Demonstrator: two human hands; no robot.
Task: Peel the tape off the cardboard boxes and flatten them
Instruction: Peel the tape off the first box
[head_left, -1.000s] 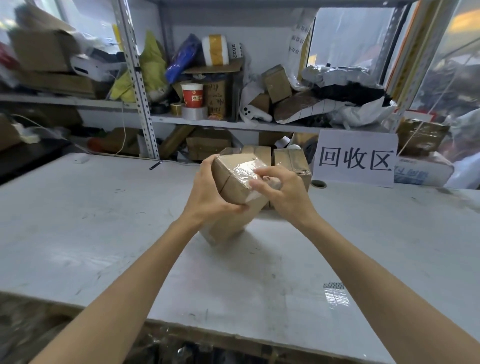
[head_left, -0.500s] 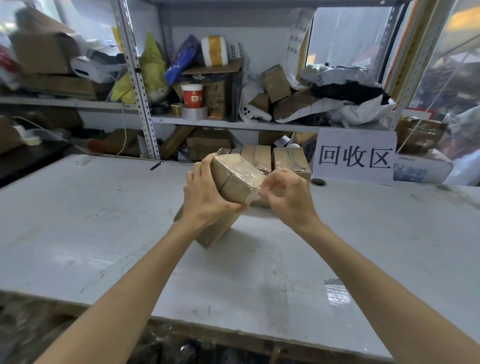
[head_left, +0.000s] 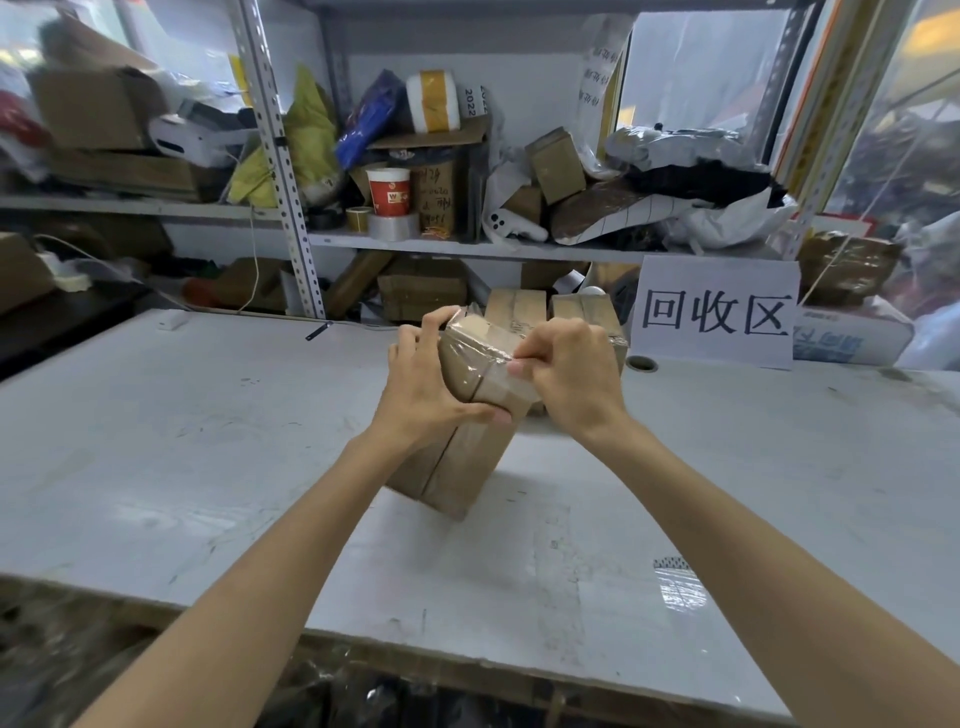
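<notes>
White worktable (head_left: 208, 441) before cluttered shelving, tilted taped cardboard box (head_left: 457, 467) gripped by left hand (head_left: 423, 387), right hand (head_left: 566, 376) pinching its clear tape (head_left: 480, 351).

The box (head_left: 457, 467) is showing plain brown under clear, glossy tape (head_left: 470, 345). The table (head_left: 208, 441) is looking white with grey scuffs. The sign (head_left: 717, 312) is bearing black characters on white. A cup (head_left: 389, 192) is showing red and white; a roll (head_left: 432, 101), white with a yellow band.

Bright, even light; edges bend and blur; glare on table (head_left: 675, 592).
</notes>
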